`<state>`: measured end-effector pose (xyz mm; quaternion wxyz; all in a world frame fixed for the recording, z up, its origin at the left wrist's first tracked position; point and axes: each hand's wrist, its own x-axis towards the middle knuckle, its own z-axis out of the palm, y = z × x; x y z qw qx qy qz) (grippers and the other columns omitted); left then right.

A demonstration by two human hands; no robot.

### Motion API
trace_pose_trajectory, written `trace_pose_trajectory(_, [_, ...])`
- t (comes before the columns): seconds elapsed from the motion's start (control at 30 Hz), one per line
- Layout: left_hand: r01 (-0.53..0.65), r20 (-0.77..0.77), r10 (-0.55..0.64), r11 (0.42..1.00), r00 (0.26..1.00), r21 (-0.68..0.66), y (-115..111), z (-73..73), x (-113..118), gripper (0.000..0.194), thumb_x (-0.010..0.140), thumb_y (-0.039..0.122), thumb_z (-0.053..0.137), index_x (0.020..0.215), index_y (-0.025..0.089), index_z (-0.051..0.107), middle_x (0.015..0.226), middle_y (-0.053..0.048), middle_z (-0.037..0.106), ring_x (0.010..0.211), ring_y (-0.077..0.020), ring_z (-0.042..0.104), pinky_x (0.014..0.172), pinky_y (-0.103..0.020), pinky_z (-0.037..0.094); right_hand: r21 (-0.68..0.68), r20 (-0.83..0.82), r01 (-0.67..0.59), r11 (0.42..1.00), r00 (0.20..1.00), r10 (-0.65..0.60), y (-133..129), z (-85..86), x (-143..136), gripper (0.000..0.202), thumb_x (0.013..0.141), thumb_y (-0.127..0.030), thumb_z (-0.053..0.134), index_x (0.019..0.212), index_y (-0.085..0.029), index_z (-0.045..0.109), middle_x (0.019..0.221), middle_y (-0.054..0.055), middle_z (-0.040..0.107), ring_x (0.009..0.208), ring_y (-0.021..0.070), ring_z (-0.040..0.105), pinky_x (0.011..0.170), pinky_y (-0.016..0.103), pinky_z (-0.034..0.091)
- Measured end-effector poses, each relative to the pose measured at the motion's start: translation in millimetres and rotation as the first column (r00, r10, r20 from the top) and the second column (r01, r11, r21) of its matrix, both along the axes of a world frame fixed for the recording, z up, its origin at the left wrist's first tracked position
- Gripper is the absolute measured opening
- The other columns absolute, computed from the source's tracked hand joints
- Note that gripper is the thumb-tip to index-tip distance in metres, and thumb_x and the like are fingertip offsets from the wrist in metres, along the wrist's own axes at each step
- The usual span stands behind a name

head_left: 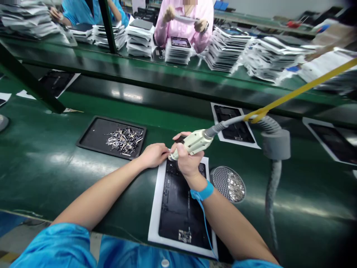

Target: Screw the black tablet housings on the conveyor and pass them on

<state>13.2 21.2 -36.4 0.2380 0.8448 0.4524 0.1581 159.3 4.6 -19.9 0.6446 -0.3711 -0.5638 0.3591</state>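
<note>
My right hand (189,160) is wrapped round a pale electric screwdriver (195,142), its tip pointing down-left at the far left corner of a black tablet housing (178,201). My left hand (154,154) rests at that same corner, fingers pressed together close to the tip; whatever they pinch, if anything, is hidden. The housing lies on a white foam sheet (154,219) directly in front of me. A blue wrist strap (205,191) circles my right wrist, its cord crossing the housing. To the right of the housing sits a round dish of small screws (235,188).
A black tray (93,136) at left holds a heap of small metal parts (126,141). A yellow strap (306,89) holds up the screwdriver's cable. More housings on white sheets (234,124) lie farther back. Across the bench, two people (184,22) work behind sheet stacks (225,48).
</note>
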Motion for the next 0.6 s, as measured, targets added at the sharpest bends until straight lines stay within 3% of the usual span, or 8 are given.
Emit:
trace_pose_trajectory(0.13, [0.0, 0.013, 0.001, 1.0, 1.0, -0.004, 0, 0.1, 1, 0.027, 0.098, 0.026, 0.051, 0.083, 0.019, 0.072, 0.081, -0.006, 0.068, 0.08, -0.0194, 0.064, 0.073, -0.027, 0.047, -0.008, -0.018, -0.016, 1.0, 1.0, 0.016, 1, -2.6, -1, 0.026, 0.089, -0.031, 0.066, 0.113, -0.026, 0.059, 0.094, 0.0, 0.068, 0.055, 0.0096, 0.063, 0.058, 0.028, 0.059])
trace_pose_trajectory(0.37, [-0.009, 0.027, 0.01, 1.0, 1.0, -0.009, 0, -2.1, 1, 0.025, 0.096, 0.025, 0.051, 0.083, 0.019, 0.071, 0.084, -0.006, 0.069, 0.083, -0.0197, 0.065, 0.075, -0.028, 0.048, -0.032, -0.055, -0.046, 0.998, 0.998, 0.044, 0, 0.1, -5, 0.025, 0.087, -0.027, 0.067, 0.11, -0.025, 0.057, 0.077, -0.004, 0.065, 0.054, 0.012, 0.063, 0.055, 0.029, 0.057])
trace_pose_trajectory(0.6, [0.004, 0.021, -0.004, 1.0, 1.0, -0.006, 0, -0.8, -1, 0.026, 0.097, 0.026, 0.051, 0.087, 0.02, 0.074, 0.085, -0.005, 0.07, 0.084, -0.0192, 0.066, 0.078, -0.028, 0.05, -0.039, -0.007, -0.009, 0.999, 1.0, 0.009, -1, 8.5, 5, 0.029, 0.087, -0.029, 0.067, 0.114, -0.026, 0.057, 0.095, -0.001, 0.069, 0.058, 0.0109, 0.067, 0.055, 0.027, 0.06])
